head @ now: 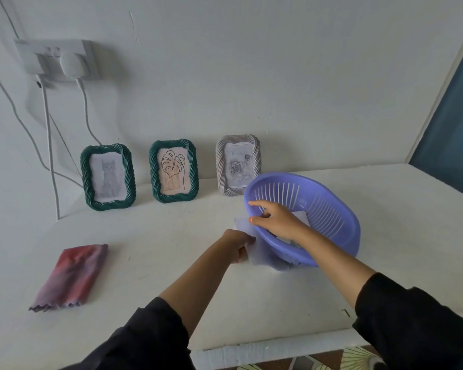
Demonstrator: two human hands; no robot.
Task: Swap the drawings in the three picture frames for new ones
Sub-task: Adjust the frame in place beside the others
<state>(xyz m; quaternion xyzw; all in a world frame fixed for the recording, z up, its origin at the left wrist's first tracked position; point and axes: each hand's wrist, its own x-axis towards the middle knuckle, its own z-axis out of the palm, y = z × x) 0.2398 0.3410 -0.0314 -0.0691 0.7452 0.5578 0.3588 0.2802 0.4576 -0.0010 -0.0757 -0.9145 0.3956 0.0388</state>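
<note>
Centrally, the right hand grips the near rim of a purple slotted basket, thumb outside and fingers curled over the edge, tipping the basket up on its side. Just left of the basket, the left hand pinches the edge of a pale sheet of paper that runs under the tilted basket; its far part is hidden by the basket wall and the right hand. More white paper shows inside the basket, partly covered by the right wrist, and how many sheets there are cannot be told.

Behind the basket, against the wall, stand three picture frames. The grey frame with a faint rose drawing is nearest, its lower right corner hidden by the basket rim. Further left of the basket stands a green frame with a leaf line drawing, then another green frame with a cat sketch. All three stand upright and apart.

Well left of the basket, nearer the camera, a folded red and purple cloth lies flat on the white table. Bare tabletop lies between the cloth and the basket, and to the basket's right. The table's front edge runs below the forearms. On the wall far above and left of the basket, a socket holds plugs with cables hanging down.
</note>
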